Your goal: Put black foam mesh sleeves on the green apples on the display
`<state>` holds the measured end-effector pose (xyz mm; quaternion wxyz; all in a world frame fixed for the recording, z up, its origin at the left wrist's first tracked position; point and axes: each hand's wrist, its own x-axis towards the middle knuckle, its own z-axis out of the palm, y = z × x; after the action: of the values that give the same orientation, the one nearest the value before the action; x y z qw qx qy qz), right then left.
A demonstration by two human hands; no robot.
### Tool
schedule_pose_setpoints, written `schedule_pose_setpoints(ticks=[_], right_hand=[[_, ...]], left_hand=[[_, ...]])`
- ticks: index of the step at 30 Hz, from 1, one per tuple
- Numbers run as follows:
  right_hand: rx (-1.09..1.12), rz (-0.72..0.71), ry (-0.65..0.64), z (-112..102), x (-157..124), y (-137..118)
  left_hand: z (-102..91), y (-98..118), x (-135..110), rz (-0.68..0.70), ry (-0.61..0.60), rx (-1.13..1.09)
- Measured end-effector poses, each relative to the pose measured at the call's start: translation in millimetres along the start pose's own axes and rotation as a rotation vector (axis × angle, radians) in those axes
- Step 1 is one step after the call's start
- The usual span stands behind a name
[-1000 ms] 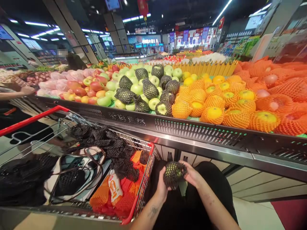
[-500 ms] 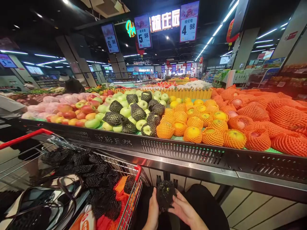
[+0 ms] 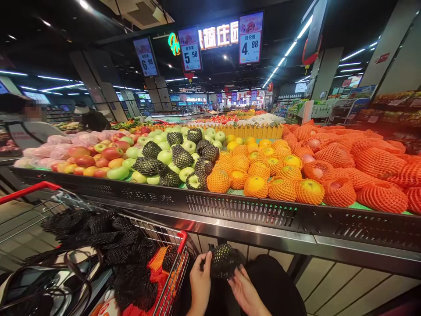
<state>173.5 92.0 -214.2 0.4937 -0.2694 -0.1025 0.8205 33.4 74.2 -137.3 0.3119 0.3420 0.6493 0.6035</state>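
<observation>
A green apple in a black foam net [image 3: 224, 261] is held in front of my knees, below the display's edge. Yellow-green shows through the mesh. At its left side, the thumb and fingers of my left hand [image 3: 200, 278] grip it. The fingertips of my right hand [image 3: 245, 287] pinch the lower right edge of the net, the palm turned partly upward. Above the hands, green apples [image 3: 165, 156] fill part of the display, several wearing the same black nets. To my left, a heap of loose black foam nets [image 3: 131, 263] lies in a shopping cart.
A metal ledge [image 3: 230, 232] runs along the display front. The cart's red-cornered rim [image 3: 182, 239] stands close to my left arm. Oranges in orange nets [image 3: 256, 186] and orange-netted fruit [image 3: 378, 193] lie to the right, red apples [image 3: 84, 161] to the left. A person [image 3: 29, 123] stands at far left.
The netted apple has turned and risen slightly, with more mesh showing. My right hand has moved down to the net's lower edge. Another person has come into view at left.
</observation>
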Motion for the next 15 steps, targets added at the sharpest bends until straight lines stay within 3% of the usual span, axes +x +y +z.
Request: schedule_pose_setpoints(ticks=[6, 10, 15], right_hand=[[-0.004, -0.049, 0.018, -13, 12, 5], [0.002, -0.038, -0.008, -14, 11, 3], [-0.011, -0.024, -0.063, -4, 3, -3]], left_hand=[[-4.6, 0, -1, -0.271, -0.215, -0.380], [-11.0, -1, -2, -0.300, -0.344, -0.479], [-12.2, -12, 3, -0.438, -0.235, -0.504]])
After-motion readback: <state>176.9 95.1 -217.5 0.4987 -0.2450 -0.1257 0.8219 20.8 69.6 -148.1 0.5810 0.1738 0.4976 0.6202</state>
